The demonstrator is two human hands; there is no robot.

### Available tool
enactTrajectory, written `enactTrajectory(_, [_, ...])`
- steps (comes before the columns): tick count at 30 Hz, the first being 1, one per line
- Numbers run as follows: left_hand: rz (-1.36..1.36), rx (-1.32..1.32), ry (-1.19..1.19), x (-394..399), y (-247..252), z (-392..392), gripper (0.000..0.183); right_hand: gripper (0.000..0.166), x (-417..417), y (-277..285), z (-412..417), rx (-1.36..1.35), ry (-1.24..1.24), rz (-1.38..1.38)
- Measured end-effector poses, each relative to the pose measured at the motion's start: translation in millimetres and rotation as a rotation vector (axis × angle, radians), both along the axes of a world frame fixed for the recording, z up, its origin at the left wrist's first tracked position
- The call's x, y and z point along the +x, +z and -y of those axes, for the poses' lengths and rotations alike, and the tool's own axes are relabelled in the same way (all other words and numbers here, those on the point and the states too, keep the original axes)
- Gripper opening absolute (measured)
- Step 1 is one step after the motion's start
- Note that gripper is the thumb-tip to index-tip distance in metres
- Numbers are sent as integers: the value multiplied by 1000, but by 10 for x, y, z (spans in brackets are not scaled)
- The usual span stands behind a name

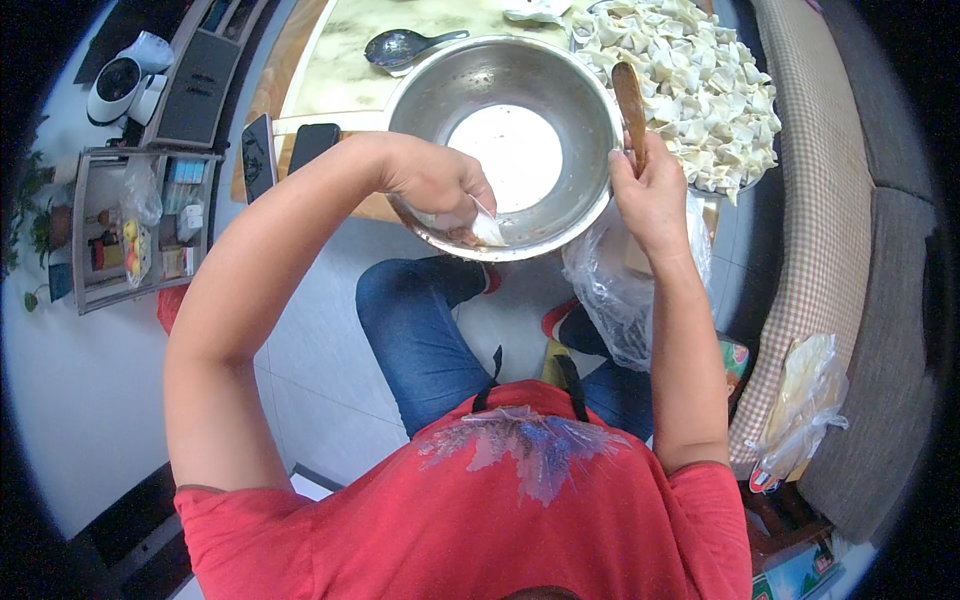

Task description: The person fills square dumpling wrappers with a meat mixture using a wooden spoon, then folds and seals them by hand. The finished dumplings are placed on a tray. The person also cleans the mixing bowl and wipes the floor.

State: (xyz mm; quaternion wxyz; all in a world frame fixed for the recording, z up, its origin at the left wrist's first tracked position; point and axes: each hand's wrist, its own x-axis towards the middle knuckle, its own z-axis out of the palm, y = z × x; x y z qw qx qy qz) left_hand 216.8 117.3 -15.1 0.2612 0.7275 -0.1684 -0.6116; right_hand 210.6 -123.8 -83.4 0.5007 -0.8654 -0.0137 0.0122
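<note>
A large stainless steel bowl [581,105] is at the table's near edge, with smears of brown residue on its lower inner wall. Inside it, my left hand [442,180] pinches a white, thin folded piece [487,226], probably a dough wrapper, against the near wall. My right hand [651,191] is at the bowl's right rim and grips a wooden stick or spatula [628,94] that points up and away from me. Whether its thumb presses on the rim is hard to tell. Beyond it, a tray heaped with folded wontons [697,90] stands at the right.
A dark ladle [401,49] lies behind the bowl on the marbled tabletop [337,82]. Two phones, one black [313,144] and one upright [259,157], are at the left edge. A clear plastic bag [615,292] hangs under my right forearm. A checked sofa [817,225] runs along the right.
</note>
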Motion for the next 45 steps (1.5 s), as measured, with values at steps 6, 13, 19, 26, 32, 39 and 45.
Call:
enactTrajectory(6, [-120,-140,191,38,-168,17,26,20,-20,84,-23,-66,10,28])
enactTrajectory(13, [-255,-315,399,7,-189,-20,30,19,-26,60,-2,2,1,-44])
enactTrajectory(19, [-299,-576,832,-23,-51,-308,35,19,-2,22,5,-36,15,12])
enactTrajectory(26, [-50,-217,648,-121,-34,-304,26,19,-22,42,-11,-1,-6,-22])
enactTrajectory(32, [-134,-77,412,-83,-72,-166,29,21,-7,20,14,-24,16,-6])
enactTrajectory(39, [-87,-137,330,-112,-116,-69,30,22,-6,24,1,-34,13,10])
enactTrajectory(45, [-90,-157,436,-212,45,9,29,23,-10,51,-1,-63,-2,-4])
